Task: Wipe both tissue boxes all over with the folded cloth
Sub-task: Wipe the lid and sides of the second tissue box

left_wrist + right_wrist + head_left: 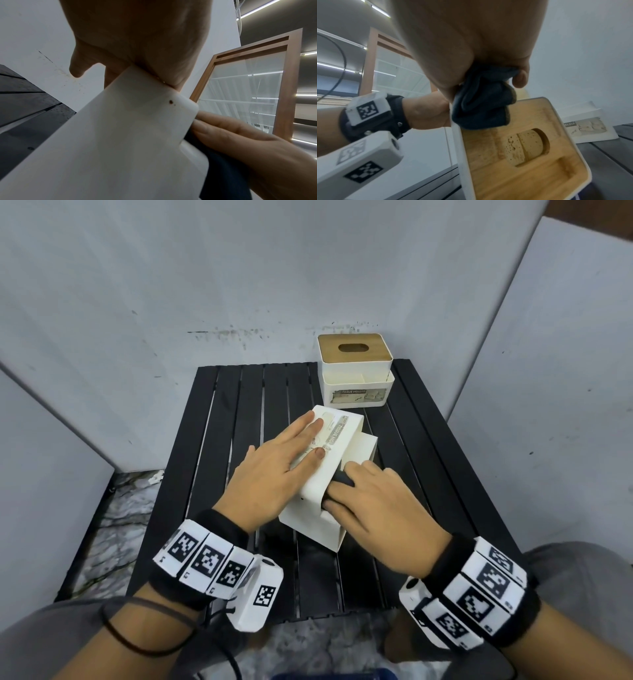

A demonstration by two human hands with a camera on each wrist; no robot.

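A white tissue box lies tipped on its side mid-table, its wooden lid facing right. My left hand rests flat on its upper face, fingers straight, over the label. My right hand holds the dark folded cloth against the lid side near the top edge. In the right wrist view the cloth is bunched between palm and thumb. The second tissue box stands upright at the back right of the table, untouched.
The black slatted table is small, with grey panels close behind and on both sides. Marbled floor shows past its left edge. Bare slats lie left of the tipped box and in front of it.
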